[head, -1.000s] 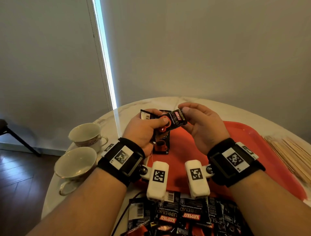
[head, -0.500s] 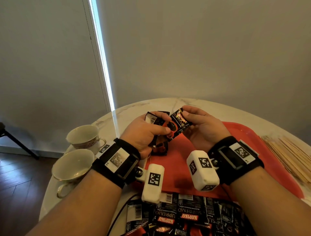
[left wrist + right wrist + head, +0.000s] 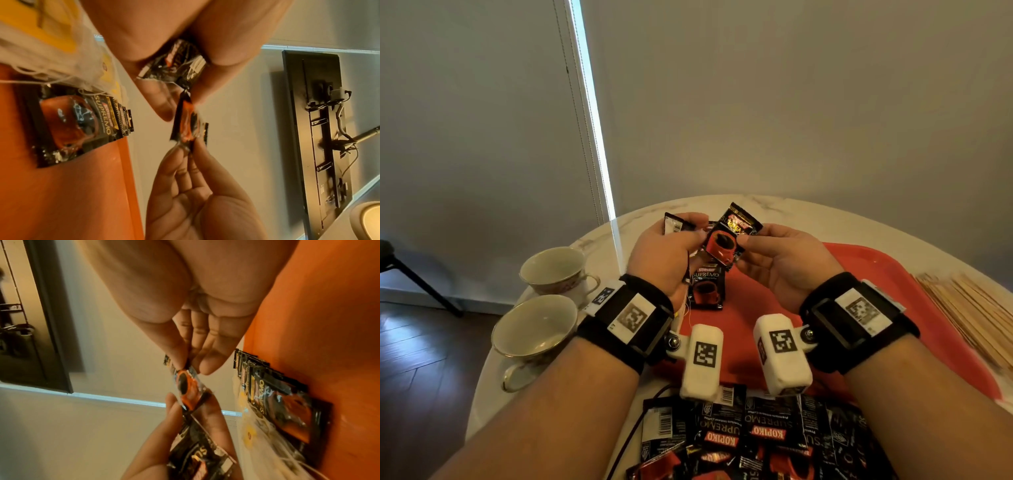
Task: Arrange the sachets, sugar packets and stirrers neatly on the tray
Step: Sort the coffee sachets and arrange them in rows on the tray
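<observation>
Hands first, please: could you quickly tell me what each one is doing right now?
Left hand: grips a bunch of sachets and touches the single sachet.
Right hand: pinches that single sachet.

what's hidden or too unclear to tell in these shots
- Head view: how many sachets the left hand holds; its fingers cover them.
- Head view: the loose sachet pile is cut off by the bottom edge.
- Wrist views: the sachet stack on the tray is blurred; no count.
- Sugar packets: not identifiable.

A round marble table [image 3: 784, 209] carries red tray [image 3: 893, 274], cups [image 3: 534, 329], stirrers [image 3: 969, 308], sachets [image 3: 756, 438].
</observation>
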`<state>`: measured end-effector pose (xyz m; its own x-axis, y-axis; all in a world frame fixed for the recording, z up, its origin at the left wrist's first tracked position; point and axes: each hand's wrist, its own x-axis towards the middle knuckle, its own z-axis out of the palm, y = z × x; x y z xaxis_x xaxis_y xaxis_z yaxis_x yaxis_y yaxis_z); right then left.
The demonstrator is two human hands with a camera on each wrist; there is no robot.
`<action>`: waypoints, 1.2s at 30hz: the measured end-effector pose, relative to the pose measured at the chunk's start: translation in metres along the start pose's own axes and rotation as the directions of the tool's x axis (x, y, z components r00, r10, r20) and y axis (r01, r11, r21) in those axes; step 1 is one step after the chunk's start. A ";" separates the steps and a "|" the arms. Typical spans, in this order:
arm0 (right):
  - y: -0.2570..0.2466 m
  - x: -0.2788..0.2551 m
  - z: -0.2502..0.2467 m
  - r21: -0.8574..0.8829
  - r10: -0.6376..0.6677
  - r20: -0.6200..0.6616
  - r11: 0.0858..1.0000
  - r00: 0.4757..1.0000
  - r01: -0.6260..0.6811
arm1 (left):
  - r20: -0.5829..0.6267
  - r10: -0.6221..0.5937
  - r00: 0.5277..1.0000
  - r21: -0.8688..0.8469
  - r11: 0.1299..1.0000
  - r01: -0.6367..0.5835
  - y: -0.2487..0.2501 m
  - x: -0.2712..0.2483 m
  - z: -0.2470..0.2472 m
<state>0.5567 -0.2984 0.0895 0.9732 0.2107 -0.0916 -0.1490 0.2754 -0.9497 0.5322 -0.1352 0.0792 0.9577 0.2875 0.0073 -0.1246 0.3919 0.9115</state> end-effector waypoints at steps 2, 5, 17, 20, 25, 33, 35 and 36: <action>0.004 0.003 -0.004 -0.034 0.055 -0.047 0.998 0.997 -0.057 | -0.090 0.024 0.996 0.001 1.000 -0.024 0.001 0.005 -0.003; 0.016 0.004 -0.007 -0.161 0.182 -0.077 0.968 0.980 -0.192 | -0.168 0.046 0.985 -0.011 0.999 -0.049 0.002 0.008 -0.004; 0.024 0.004 0.003 -0.435 0.271 -0.074 0.857 0.960 -0.275 | -0.230 0.094 0.969 -0.058 0.992 -0.110 0.008 0.005 -0.002; 0.023 0.006 0.007 -0.456 0.275 -0.093 0.842 0.957 -0.286 | -0.247 0.102 0.964 -0.044 0.992 -0.116 0.008 0.006 -0.003; 0.023 0.009 0.008 -0.473 0.284 -0.103 0.829 0.953 -0.298 | -0.264 0.098 0.959 -0.033 0.993 -0.111 0.008 0.007 -0.006; 0.022 0.010 0.005 -0.408 0.247 -0.096 0.874 0.964 -0.265 | -0.183 0.080 0.980 -0.010 0.996 -0.083 0.005 0.005 -0.003; 0.018 0.007 0.003 -0.316 0.158 -0.030 0.935 0.987 -0.159 | -0.166 0.054 0.985 0.014 0.999 -0.052 0.004 0.005 -0.002; 0.014 0.004 0.002 -0.275 0.097 0.017 0.957 0.995 -0.089 | -0.156 0.027 0.987 0.008 1.000 -0.026 0.004 0.004 -0.002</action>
<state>0.5584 -0.2915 0.0761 0.9512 0.2520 -0.1782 -0.1808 -0.0131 -0.9834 0.5356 -0.1311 0.0817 0.9021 0.4303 -0.0324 -0.1471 0.3773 0.9143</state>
